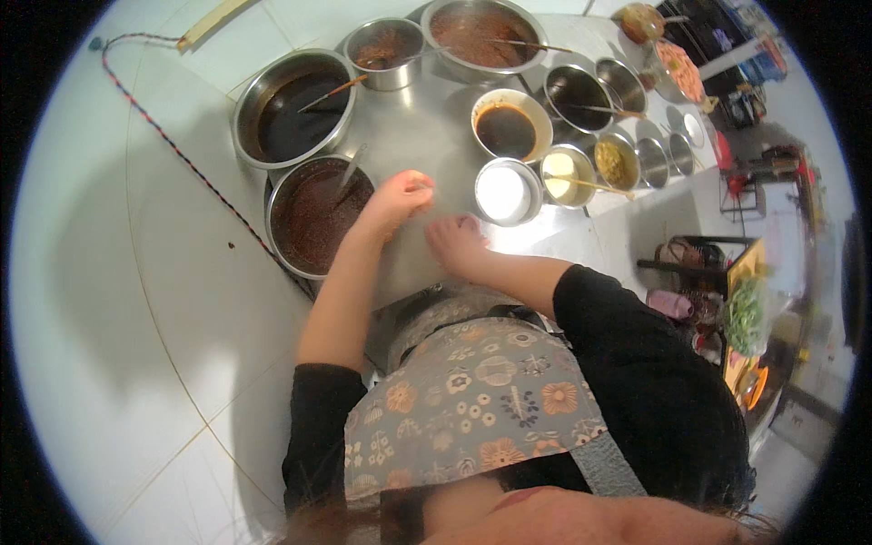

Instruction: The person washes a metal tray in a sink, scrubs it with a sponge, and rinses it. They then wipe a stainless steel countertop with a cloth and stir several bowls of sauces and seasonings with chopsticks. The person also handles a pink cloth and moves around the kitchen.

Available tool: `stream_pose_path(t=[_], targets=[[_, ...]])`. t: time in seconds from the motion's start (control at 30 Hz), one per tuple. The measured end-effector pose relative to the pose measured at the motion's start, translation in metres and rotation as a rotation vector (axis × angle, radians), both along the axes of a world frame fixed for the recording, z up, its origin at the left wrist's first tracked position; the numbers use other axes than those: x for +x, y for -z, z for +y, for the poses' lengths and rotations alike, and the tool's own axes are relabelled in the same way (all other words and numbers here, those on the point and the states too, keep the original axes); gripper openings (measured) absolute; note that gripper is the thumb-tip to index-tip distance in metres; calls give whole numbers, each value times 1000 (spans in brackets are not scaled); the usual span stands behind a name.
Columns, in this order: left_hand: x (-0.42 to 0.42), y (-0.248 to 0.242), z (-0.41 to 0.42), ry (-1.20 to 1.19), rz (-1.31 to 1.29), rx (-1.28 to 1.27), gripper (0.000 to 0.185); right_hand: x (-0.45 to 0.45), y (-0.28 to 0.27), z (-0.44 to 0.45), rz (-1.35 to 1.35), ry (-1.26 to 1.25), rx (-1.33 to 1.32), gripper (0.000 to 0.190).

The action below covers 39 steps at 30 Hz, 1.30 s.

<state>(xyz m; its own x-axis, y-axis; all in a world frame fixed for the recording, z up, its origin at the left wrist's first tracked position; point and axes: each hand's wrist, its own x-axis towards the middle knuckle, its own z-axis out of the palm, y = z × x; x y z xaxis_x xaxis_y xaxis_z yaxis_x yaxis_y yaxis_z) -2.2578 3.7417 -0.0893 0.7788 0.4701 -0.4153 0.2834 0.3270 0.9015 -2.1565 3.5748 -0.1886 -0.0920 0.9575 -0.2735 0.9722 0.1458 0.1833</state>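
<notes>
Over the bare part of a stainless steel worktop (422, 146), my left hand (407, 194) has its fingers curled in, just right of a steel basin of dark red sauce (306, 231) with a ladle in it. A little below and to the right, my right hand (458, 242) is bent and blurred over the worktop's near part. Whether either hand holds anything small is hidden by the fingers and the blur. Up and to the right of my right hand stands a round container with a bright white content (504, 194).
Around the worktop stand a basin of dark liquid (300, 122), a pot (386, 58), a wide basin of red sauce (477, 34) and a bowl of brown sauce (507, 131). Several smaller steel containers line the right, among them one with yellow paste (613, 162). A tiled wall (170, 286) is at left.
</notes>
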Motion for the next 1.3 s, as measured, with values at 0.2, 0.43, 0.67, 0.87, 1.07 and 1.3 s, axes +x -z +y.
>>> stream_pose_path(t=[0.2, 0.43, 0.67, 0.87, 1.07, 1.3], targets=[[64, 54, -46, 41, 113, -49, 71, 43, -8, -72, 285, 141, -146, 30], [109, 97, -72, -106, 218, -398, 56, 163, -4, -184, 448, 1008, -310, 37], [78, 105, -71, -207, 216, -558, 31, 155, -62, -201, 832, 1032, -423, 24], [-20, 77, -86, -385, 360, -542, 26, 136, -44, -135, 795, 684, -184, 55], [-80, 52, -111, -513, 315, -561, 32, 80, -41, -62, 559, 297, 133, 78], [-104, 33, -138, -613, 255, -545, 41, 99, 1, 7, 549, -188, 128, 72]])
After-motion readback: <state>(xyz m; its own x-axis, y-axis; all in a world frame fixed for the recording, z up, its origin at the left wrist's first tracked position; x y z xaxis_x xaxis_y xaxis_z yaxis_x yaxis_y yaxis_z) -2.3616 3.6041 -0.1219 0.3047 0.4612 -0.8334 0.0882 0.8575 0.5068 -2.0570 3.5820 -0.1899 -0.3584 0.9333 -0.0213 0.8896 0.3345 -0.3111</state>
